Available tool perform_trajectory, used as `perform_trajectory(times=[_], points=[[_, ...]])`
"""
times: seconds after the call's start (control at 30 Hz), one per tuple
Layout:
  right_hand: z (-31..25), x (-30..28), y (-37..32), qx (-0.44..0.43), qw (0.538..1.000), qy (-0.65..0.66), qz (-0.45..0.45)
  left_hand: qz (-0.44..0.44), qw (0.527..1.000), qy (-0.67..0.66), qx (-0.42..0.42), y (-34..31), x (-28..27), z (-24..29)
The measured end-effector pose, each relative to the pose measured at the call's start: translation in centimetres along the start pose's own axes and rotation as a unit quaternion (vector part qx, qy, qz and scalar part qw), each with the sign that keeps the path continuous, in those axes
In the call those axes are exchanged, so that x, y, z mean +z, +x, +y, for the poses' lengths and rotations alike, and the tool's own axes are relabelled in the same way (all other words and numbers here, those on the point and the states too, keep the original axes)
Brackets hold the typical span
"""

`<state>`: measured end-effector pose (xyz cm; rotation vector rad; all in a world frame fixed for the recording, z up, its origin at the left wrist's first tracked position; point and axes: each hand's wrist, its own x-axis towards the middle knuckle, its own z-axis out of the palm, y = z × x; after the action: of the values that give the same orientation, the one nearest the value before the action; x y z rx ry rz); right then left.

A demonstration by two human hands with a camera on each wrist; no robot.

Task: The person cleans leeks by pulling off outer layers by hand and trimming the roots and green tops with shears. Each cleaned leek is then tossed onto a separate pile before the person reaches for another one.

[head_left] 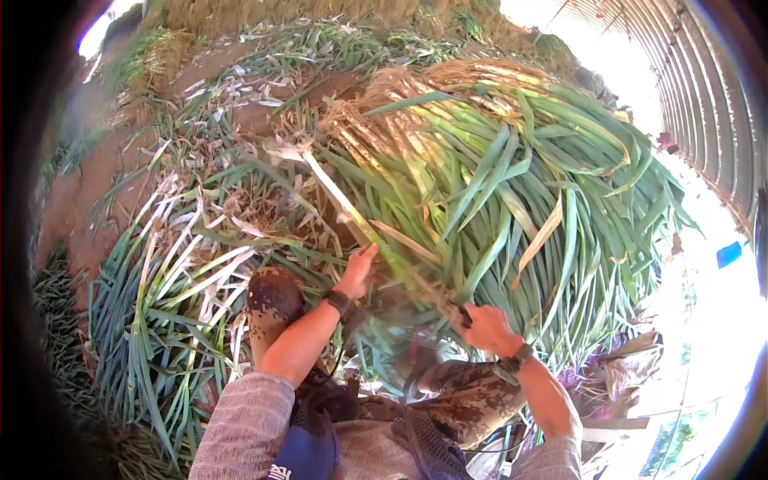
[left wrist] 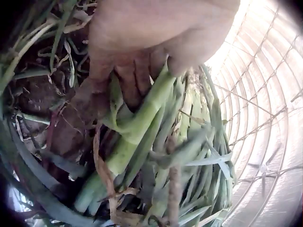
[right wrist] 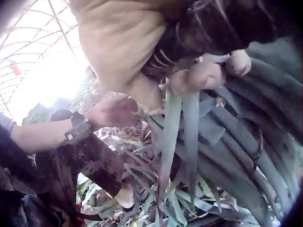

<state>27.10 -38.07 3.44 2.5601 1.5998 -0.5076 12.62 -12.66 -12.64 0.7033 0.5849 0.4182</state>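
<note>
My left hand (head_left: 356, 274) (left wrist: 156, 28) grips a long leek stalk (head_left: 340, 200) (left wrist: 137, 118), whose white root end points up and away to the left. To the lower right of it, my right hand (head_left: 490, 330) (right wrist: 123, 47) is curled round a dark object (right wrist: 208, 28); what it is I cannot tell. Green leaf strips (right wrist: 171, 135) hang down from the right fingertips in the right wrist view. The leaf end of the stalk is blurred between the two hands. In the right wrist view the left hand (right wrist: 113, 112) shows behind.
A large heap of leeks (head_left: 552, 184) lies to the right, roots facing away. Thinner, pale-stemmed leeks (head_left: 152, 312) lie at the left. Leaf scraps (head_left: 240, 104) litter the brown ground. My knees in patterned trousers (head_left: 472, 400) are close below; a ribbed wall (head_left: 704, 104) curves up at the right.
</note>
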Motion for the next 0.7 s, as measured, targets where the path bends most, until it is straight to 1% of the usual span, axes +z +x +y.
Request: perform_trajectory(times=[0.07, 0.13, 0.2, 0.27, 0.3, 0.37, 0.4, 0.47, 0.5, 0.57, 0.67, 0.7], points=[[0.3, 0.9, 0.3, -0.001, 1.0, -0.007, 0.011, -0.018, 1.0, -0.016, -0.019, -0.7, 0.6, 1.0], [0.0, 1.5, 0.7, -0.023, 0.998, -0.005, 0.052, -0.018, 1.0, -0.017, -0.013, -0.7, 0.5, 1.4], [-0.2, 1.7, 1.1, -0.025, 0.998, 0.008, 0.05, -0.013, 1.0, -0.017, -0.006, -0.7, 0.3, 1.5], [-0.5, 1.7, 1.2, -0.026, 0.998, 0.021, 0.052, 0.054, 0.996, 0.022, 0.073, -0.1, 0.4, 1.6], [-0.8, 1.6, 0.9, -0.045, 0.998, 0.032, 0.039, 0.056, 0.995, 0.028, 0.076, -0.3, 0.3, 1.9], [-0.9, 1.7, 0.6, -0.067, 0.996, 0.048, 0.029, 0.098, 0.99, 0.075, 0.066, -0.5, 0.3, 2.7], [-0.8, 1.8, 0.5, -0.053, 0.995, 0.072, 0.041, 0.1, 0.989, 0.08, 0.068, -0.6, 0.5, 2.9], [-0.6, 1.9, 0.6, -0.04, 0.993, 0.1, 0.055, 0.151, 0.979, 0.112, 0.081, -0.8, 0.9, 3.2], [-0.5, 1.8, 0.6, -0.042, 0.993, 0.103, 0.042, 0.151, 0.978, 0.117, 0.08, -0.8, 0.8, 3.1], [-0.1, 1.4, 0.6, -0.045, 0.993, 0.107, 0.036, 0.083, 0.99, 0.109, 0.043, -0.5, 0.6, 3.5], [0.2, 1.0, 0.6, -0.038, 0.99, 0.122, 0.065, 0.094, 0.991, 0.082, 0.055, -0.5, 1.8, 3.4], [0.2, 0.8, 0.7, -0.022, 0.991, 0.126, 0.038, 0.092, 0.991, 0.084, 0.056, -0.1, 1.5, 3.0]])
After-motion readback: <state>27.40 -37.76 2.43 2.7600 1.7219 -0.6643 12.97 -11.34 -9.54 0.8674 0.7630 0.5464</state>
